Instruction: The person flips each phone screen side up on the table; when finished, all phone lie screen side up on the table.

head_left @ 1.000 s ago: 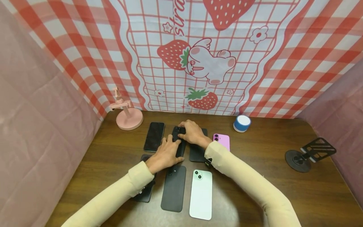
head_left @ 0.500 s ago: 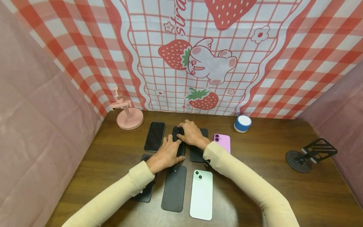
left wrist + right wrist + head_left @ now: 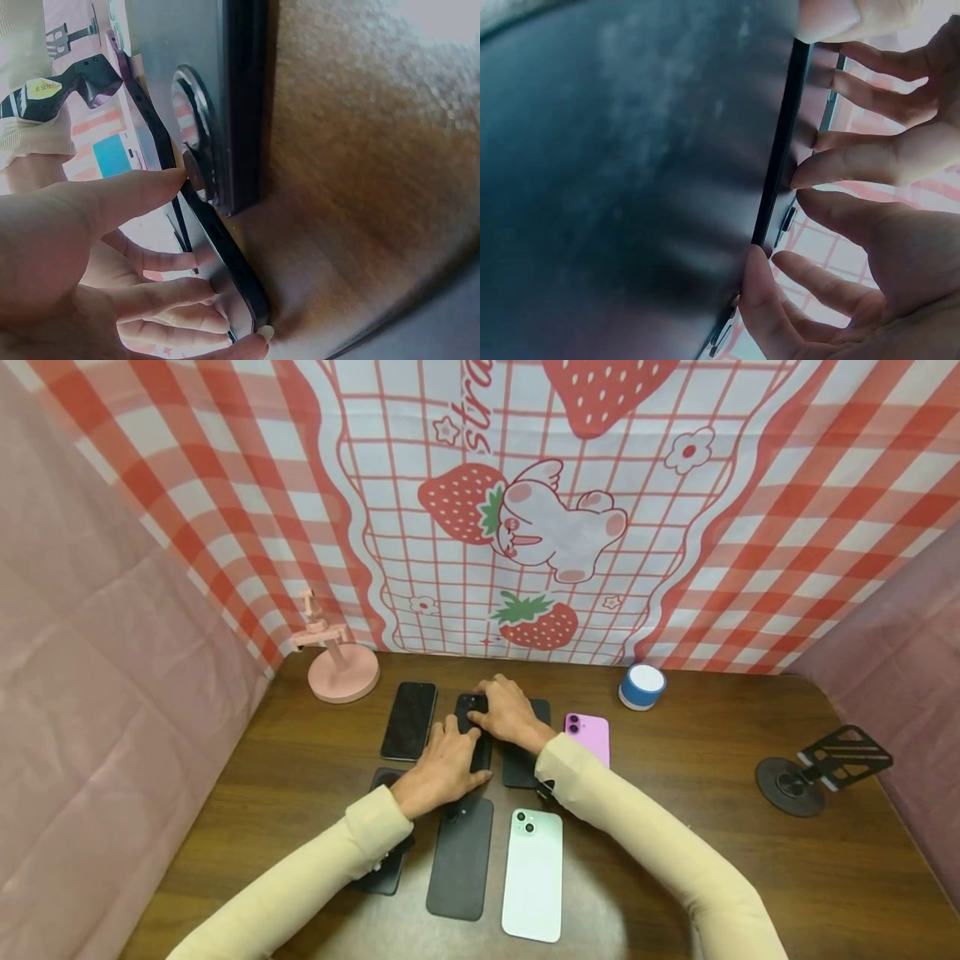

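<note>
- While the left grip [image 3: 444,767] pinches the black phone [image 3: 483,753] toward the far edge of the counter [image 3: 697,735],
- the right grip [image 3: 510,710] clamps its far end.

Black phone [image 3: 482,753]: lying flat, back upward, camera end at far side, partly covered.

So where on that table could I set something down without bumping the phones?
The roomiest bare tabletop lies right, between the pink phone, the blue cylinder and the black stand. A smaller patch lies left, in front of the pink stand. The middle is crowded: phones lie close, and the left hand and right hand both touch a black phone.
</note>
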Demonstrator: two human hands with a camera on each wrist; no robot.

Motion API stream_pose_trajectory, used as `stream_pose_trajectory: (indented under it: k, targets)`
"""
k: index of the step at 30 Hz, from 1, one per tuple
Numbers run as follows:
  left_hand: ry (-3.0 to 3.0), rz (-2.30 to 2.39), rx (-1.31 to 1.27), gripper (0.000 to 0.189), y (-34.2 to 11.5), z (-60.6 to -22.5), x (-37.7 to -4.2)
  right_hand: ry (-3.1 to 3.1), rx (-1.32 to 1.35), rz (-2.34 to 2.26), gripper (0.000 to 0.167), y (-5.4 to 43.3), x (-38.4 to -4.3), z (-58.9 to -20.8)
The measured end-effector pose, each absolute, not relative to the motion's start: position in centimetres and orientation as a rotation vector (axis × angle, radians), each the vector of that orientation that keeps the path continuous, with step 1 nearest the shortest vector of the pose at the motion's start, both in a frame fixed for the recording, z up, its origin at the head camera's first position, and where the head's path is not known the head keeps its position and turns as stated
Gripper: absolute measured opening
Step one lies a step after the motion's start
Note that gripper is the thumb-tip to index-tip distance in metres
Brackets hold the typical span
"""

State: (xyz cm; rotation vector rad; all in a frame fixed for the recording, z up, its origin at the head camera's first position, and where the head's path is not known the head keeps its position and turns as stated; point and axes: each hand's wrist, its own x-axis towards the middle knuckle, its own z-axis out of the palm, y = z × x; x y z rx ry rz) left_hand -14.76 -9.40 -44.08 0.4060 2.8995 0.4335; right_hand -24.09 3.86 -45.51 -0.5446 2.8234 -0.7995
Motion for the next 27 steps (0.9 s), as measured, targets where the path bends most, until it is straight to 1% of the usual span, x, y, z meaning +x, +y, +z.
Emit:
stream_pose_trajectory:
  k: [6,15,27]
  targets:
    - [2.911,0.442,0.422,0.073,-9.4,-44.26,-14.75,2.796,-0.519,-0.871,0.05,4.09,-24.53,-45.4]
    - [2.907,0.446,0.406,0.073,-9.42,-44.19,-14.91,2.738,-0.477,-0.866,0.058,4.42,-24.69,-44.91]
    - [2.917,0.442,0.444,0.072,-9.48,-44.2,-15.03,2.765,-0.518,-0.769,0.057,4.13,-25.03,-44.99]
